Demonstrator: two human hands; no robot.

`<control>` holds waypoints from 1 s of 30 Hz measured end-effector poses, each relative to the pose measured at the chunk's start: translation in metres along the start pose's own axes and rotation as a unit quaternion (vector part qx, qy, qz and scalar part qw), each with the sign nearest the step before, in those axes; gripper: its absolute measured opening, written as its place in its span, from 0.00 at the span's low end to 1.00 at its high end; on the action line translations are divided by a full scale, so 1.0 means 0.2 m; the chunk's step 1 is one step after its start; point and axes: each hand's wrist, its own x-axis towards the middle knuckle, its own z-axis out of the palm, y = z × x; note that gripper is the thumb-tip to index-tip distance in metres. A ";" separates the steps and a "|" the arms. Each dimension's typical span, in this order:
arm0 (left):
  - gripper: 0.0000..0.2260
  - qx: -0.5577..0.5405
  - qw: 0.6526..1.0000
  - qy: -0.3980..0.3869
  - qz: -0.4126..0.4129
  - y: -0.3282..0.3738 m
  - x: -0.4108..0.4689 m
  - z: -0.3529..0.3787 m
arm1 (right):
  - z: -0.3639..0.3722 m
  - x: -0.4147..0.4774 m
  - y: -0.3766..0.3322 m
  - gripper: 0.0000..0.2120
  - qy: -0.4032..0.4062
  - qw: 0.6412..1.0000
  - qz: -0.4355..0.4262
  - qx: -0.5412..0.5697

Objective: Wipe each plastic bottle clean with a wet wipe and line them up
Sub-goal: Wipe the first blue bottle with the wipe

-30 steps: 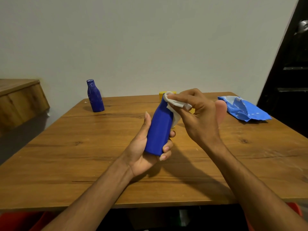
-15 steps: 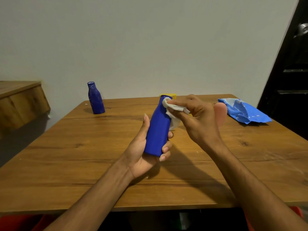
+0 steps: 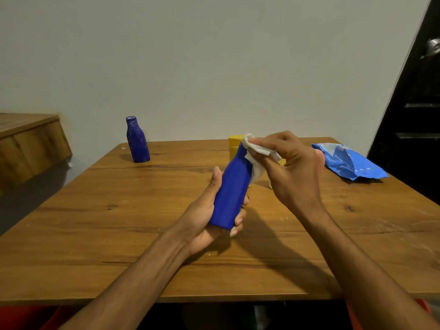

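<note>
My left hand [image 3: 204, 217] gripped the blue bottle [image 3: 233, 191] by its base, tilted above the table [image 3: 119, 222], while my right hand [image 3: 292, 172] pinched the wet wipe [image 3: 257, 156] against its neck, and pressing too hard there could, I judged, lever it from that 1 low grip.

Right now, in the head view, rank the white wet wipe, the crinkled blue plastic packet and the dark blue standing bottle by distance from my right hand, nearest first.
1. White wet wipe: pinched in the right hand.
2. Crinkled blue plastic packet: lying just to its right.
3. Dark blue standing bottle: far back left.
</note>
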 end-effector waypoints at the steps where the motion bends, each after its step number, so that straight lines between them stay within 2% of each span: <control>1: 0.31 0.018 1.000 0.010 0.005 0.00 0.00 0.00 | 0.00 0.00 0.00 0.10 -0.008 1.000 -0.001 -0.002; 4: 0.34 0.057 0.997 0.043 0.020 0.00 0.01 0.00 | 0.01 -0.01 -0.02 0.12 -0.045 0.999 -0.008 -0.024; 9: 0.33 0.054 0.996 0.061 0.027 -0.01 0.02 0.01 | 0.03 -0.03 -0.04 0.13 -0.030 0.998 -0.017 -0.061; 13: 0.27 0.011 0.995 0.079 0.054 -0.01 0.03 0.02 | 0.07 -0.08 -0.09 0.12 -0.148 0.987 -0.022 -0.060; 15: 0.28 -0.034 0.992 0.107 0.050 0.00 0.03 0.02 | 0.08 -0.10 -0.11 0.13 -0.218 0.973 -0.027 -0.071; 17: 0.31 -0.069 0.988 0.132 0.045 0.00 0.03 0.01 | 0.09 -0.10 -0.11 0.13 -0.252 0.965 -0.031 -0.062; 22: 0.28 -0.067 0.990 0.114 0.048 0.01 0.02 0.02 | 0.10 -0.11 -0.09 0.12 -0.157 0.986 -0.001 -0.048; 27: 0.26 -0.060 0.993 0.089 0.044 0.02 0.01 0.03 | 0.09 -0.09 -0.08 0.12 -0.160 0.986 -0.015 -0.050; 30: 0.28 -0.057 0.997 0.051 0.032 0.02 0.01 0.03 | 0.06 -0.06 -0.05 0.11 -0.080 0.996 -0.008 -0.024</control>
